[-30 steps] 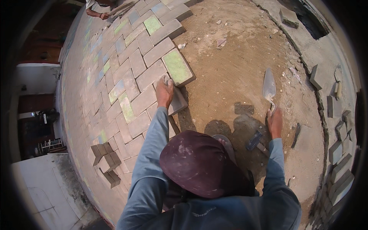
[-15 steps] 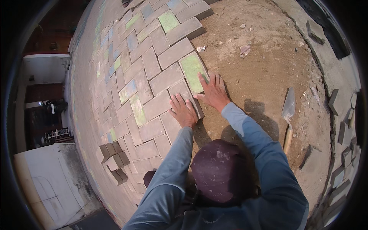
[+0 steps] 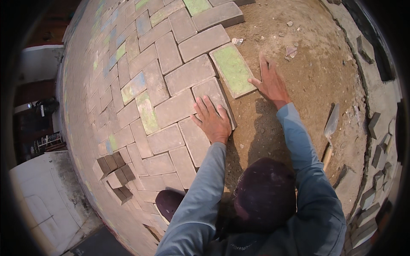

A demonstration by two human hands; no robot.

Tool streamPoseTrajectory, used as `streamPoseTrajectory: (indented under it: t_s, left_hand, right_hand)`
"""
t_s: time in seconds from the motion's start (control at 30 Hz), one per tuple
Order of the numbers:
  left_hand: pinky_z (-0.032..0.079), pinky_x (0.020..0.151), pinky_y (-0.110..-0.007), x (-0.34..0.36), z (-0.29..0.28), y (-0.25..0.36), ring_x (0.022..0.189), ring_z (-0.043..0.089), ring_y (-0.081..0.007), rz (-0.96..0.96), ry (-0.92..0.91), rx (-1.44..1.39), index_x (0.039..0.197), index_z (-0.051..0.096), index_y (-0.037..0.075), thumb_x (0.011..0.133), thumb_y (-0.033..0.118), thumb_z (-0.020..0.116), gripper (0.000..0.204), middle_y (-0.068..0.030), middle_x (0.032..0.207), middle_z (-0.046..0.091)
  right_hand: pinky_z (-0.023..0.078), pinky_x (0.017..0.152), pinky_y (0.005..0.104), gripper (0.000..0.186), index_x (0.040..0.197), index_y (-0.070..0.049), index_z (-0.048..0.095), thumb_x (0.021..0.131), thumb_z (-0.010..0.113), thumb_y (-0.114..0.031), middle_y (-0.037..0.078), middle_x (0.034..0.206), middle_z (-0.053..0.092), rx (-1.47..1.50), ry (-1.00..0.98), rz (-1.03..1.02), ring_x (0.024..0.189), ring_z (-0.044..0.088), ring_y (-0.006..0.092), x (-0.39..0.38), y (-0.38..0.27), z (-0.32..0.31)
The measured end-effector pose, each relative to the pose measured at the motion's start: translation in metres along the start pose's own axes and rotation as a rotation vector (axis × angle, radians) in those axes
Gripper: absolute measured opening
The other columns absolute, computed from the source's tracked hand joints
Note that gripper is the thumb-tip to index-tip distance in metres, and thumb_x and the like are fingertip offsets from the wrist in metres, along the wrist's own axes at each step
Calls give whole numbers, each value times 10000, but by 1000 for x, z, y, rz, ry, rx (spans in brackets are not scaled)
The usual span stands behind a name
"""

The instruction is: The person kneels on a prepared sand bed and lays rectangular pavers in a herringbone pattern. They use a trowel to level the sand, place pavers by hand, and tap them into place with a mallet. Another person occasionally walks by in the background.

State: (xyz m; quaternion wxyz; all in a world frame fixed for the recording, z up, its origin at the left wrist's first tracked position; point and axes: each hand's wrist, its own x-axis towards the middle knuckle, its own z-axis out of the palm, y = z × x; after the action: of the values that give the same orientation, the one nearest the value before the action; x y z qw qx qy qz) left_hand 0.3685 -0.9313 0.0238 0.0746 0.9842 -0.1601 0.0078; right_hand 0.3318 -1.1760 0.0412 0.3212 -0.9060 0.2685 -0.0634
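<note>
My left hand (image 3: 212,122) lies flat, fingers spread, on a grey paving brick (image 3: 210,90) at the edge of the laid paving. My right hand (image 3: 270,82) rests open on the sand bed (image 3: 307,72), its fingers against the right edge of a green-tinted paving brick (image 3: 232,69) just beyond. Both bricks sit at the border where the herringbone paving (image 3: 171,85) meets bare sand. Neither hand holds anything. A cap (image 3: 265,194) and blue sleeves fill the lower middle.
A trowel (image 3: 330,128) lies on the sand to the right. Loose grey bricks (image 3: 376,149) line the right edge along a concrete kerb. A small stack of dark bricks (image 3: 113,170) sits on the paving at lower left. A dark shoe (image 3: 168,203) is near my left elbow.
A second ago my right hand held the trowel; it now lies on the sand. My right hand has come to the green brick's right edge, and my left stays on the grey brick.
</note>
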Motion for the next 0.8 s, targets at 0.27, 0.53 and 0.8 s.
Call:
streamPoseTrajectory:
  t_s: [0.27, 0.53, 0.8]
  left_hand:
    - [43, 1238, -595, 1, -3, 2, 1567, 145, -351, -16, -7, -72, 1589, 307, 64, 1055, 359, 389, 615, -187, 1676, 224]
    - [55, 1234, -606, 0, -4, -4, 1562, 164, -349, 18, 27, -81, 1588, 315, 79, 1063, 363, 381, 601, -177, 1671, 241]
    - [90, 1227, -615, -5, 1, -12, 1560, 168, -356, 12, 15, -39, 1606, 271, 92, 1073, 375, 354, 609, -165, 1686, 206]
  right_hand:
    - [333, 1097, 596, 1138, 1585, 16, 224, 767, 794, -533, 401, 1342, 424, -246, -84, 62, 1256, 438, 603, 19, -85, 56]
    - [444, 1055, 460, 970, 1501, 1, 353, 718, 816, -336, 301, 1365, 512, 573, -17, 249, 1235, 561, 415, -23, -52, -17]
    - [384, 1104, 467, 939, 1480, -18, 372, 714, 822, -322, 273, 1420, 441, 26, 325, 424, 1322, 455, 402, -294, 31, -136]
